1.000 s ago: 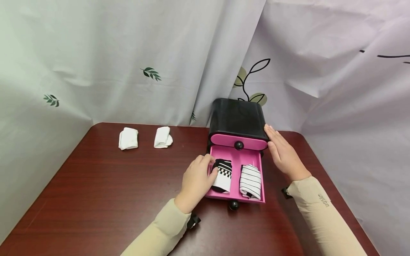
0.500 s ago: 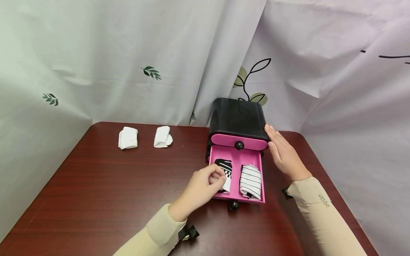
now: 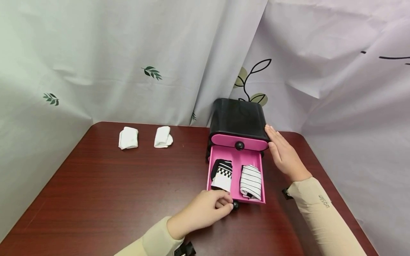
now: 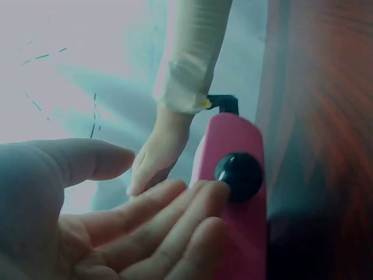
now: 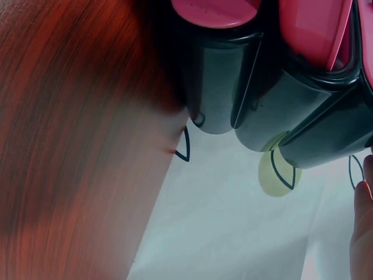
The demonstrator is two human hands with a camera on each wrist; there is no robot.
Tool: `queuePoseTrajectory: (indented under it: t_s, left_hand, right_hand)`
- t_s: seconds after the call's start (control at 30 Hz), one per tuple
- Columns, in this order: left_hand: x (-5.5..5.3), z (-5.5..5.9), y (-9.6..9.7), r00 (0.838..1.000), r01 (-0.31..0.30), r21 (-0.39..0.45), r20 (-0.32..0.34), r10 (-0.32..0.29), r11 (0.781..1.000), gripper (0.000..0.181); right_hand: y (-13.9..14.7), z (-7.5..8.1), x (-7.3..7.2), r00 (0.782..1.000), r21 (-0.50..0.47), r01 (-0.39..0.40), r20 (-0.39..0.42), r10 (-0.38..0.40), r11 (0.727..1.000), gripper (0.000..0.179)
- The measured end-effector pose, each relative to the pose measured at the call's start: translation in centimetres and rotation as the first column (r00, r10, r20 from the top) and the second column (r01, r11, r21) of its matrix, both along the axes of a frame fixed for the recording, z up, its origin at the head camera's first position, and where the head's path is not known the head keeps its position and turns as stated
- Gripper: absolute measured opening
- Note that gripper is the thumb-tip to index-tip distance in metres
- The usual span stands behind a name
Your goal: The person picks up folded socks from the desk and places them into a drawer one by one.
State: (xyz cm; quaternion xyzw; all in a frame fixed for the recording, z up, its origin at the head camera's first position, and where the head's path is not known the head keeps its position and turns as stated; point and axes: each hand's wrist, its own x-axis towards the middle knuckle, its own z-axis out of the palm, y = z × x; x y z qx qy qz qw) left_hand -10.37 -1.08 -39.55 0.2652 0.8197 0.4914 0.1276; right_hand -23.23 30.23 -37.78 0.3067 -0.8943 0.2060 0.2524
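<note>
Pink drawer [image 3: 236, 174]: count, place?

One pulled out, front of black cabinet [image 3: 238, 117]; two socks inside, checkered sock [image 3: 222, 175], striped sock [image 3: 251, 181]. Two white bundles [image 3: 129, 138] on table [image 3: 147, 177], left of cabinet.

Hands?

Left hand [image 3: 205, 212] at knob [image 4: 239, 177], grip loose, contact unclear. Right hand [image 3: 286, 155] against cabinet's right side, grip unclenched.

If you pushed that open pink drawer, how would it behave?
The pink drawer would probably slide straight back, guided by the black cabinet behind it. Its smooth, shiny surface suggests stiff plastic that likely won't flex. The folded striped sock inside might shift, lying loose.
</note>
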Motion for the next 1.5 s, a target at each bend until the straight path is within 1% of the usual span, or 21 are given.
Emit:
queuePoseTrajectory:
  t_s: [0.1, 0.2, 0.3, 0.33, 0.37, 0.4, 0.43, 0.47, 0.5, 0.53, 0.57, 0.6, 0.63, 0.67, 0.7, 0.73, 0.77, 0.83, 1.03, 1.2, 1.5]
  left_hand:
    - [0.4, -0.4, 0.1, 1.000, 0.012, -0.054, 0.010, -0.011, 0.998, 0.025]
    - [0.5, -0.9, 0.2, 1.000, 0.013, -0.107, 0.013, -0.011, 0.994, 0.033]
    - [0.5, -1.5, 0.4, 0.999, 0.026, -0.124, 0.046, -0.020, 0.992, 0.041]
    - [0.5, -1.8, 0.5, 0.997, 0.036, -0.117, 0.069, -0.028, 0.992, 0.044]
    - [0.5, -2.0, 0.6, 0.994, 0.049, -0.105, 0.099, -0.038, 0.993, 0.043]
    - [0.4, -2.4, 0.8, 0.989, 0.059, -0.078, 0.141, -0.047, 0.995, 0.040]
    - [0.4, -2.7, 0.9, 0.980, 0.062, -0.043, 0.192, -0.052, 0.997, 0.036]
    - [0.4, -3.1, 1.1, 0.967, 0.062, -0.001, 0.249, -0.060, 0.998, 0.032]
    - [0.4, -3.5, 1.4, 0.948, 0.054, 0.050, 0.312, -0.067, 0.997, 0.027]
    - [0.4, -4.0, 1.5, 0.923, 0.040, 0.101, 0.378, -0.075, 0.994, 0.022]
    - [0.3, -4.4, 1.7, 0.894, 0.018, 0.150, 0.440, -0.083, 0.989, 0.018]
    - [0.3, -4.8, 1.9, 0.862, -0.012, 0.195, 0.498, -0.089, 0.981, 0.017]
    - [0.3, -5.1, 2.0, 0.835, -0.041, 0.233, 0.542, -0.095, 0.972, 0.018]
    - [0.2, -5.4, 2.1, 0.811, -0.064, 0.266, 0.576, -0.105, 0.962, 0.021]
    - [0.2, -5.6, 2.3, 0.792, -0.086, 0.291, 0.600, -0.112, 0.953, 0.024]
    - [0.1, -5.8, 2.3, 0.781, -0.101, 0.311, 0.614, -0.118, 0.945, 0.027]
    - [0.1, -5.9, 2.4, 0.775, -0.113, 0.326, 0.620, -0.122, 0.938, 0.030]
    - [0.0, -6.1, 2.5, 0.775, -0.123, 0.351, 0.618, -0.131, 0.928, 0.034]
    - [0.0, -6.1, 2.5, 0.788, -0.125, 0.393, 0.598, -0.150, 0.911, 0.035]
    - [0.0, -5.9, 2.5, 0.787, -0.123, 0.422, 0.592, -0.171, 0.898, 0.035]
    - [0.0, -5.6, 2.5, 0.796, -0.095, 0.448, 0.571, -0.202, 0.889, 0.040]
  right_hand:
    - [0.1, 0.0, 0.0, 1.000, -0.002, 0.001, 0.000, -0.001, 1.000, 0.049]
    - [0.1, 0.0, 0.1, 1.000, -0.003, 0.002, 0.002, -0.002, 1.000, 0.049]
    - [0.1, 0.1, 0.2, 1.000, -0.001, 0.006, 0.010, -0.006, 1.000, 0.050]
    - [0.1, 0.1, 0.2, 1.000, -0.001, 0.009, 0.013, -0.009, 1.000, 0.050]
    - [0.1, 0.1, 0.2, 1.000, -0.001, 0.010, 0.017, -0.010, 1.000, 0.051]
    - [0.1, 0.1, 0.2, 1.000, -0.001, 0.012, 0.021, -0.012, 1.000, 0.051]
    - [0.1, 0.2, 0.2, 1.000, 0.000, 0.012, 0.024, -0.012, 1.000, 0.051]
    - [0.1, 0.2, 0.2, 1.000, 0.000, 0.012, 0.026, -0.012, 1.000, 0.052]
    - [0.1, 0.1, 0.2, 1.000, 0.001, 0.014, 0.027, -0.014, 1.000, 0.052]
    - [0.0, 0.1, 0.1, 1.000, 0.000, 0.014, 0.027, -0.014, 1.000, 0.052]
    - [0.0, 0.1, 0.1, 1.000, 0.000, 0.013, 0.028, -0.013, 1.000, 0.052]
    - [0.0, 0.1, 0.1, 1.000, -0.001, 0.012, 0.028, -0.012, 1.000, 0.052]
    - [0.0, 0.1, 0.1, 1.000, -0.001, 0.010, 0.025, -0.010, 1.000, 0.052]
    - [0.0, 0.0, 0.0, 1.000, 0.000, 0.012, 0.025, -0.012, 1.000, 0.053]
    - [0.0, 0.0, 0.0, 1.000, -0.001, 0.011, 0.022, -0.011, 1.000, 0.052]
    - [0.0, 0.0, 0.0, 1.000, -0.001, 0.010, 0.021, -0.010, 1.000, 0.052]
    - [0.0, 0.0, 0.0, 1.000, -0.003, 0.007, 0.021, -0.007, 1.000, 0.052]
    - [0.0, 0.0, -0.1, 1.000, -0.001, 0.005, 0.017, -0.005, 1.000, 0.052]
    - [0.2, 0.0, -0.2, 1.000, 0.005, 0.000, 0.007, 0.000, 1.000, 0.051]
    - [0.2, 0.2, -0.1, 1.000, 0.015, -0.005, 0.005, 0.005, 1.000, 0.051]
    - [0.2, 0.2, -0.2, 1.000, 0.043, -0.012, -0.026, 0.013, 0.999, 0.050]
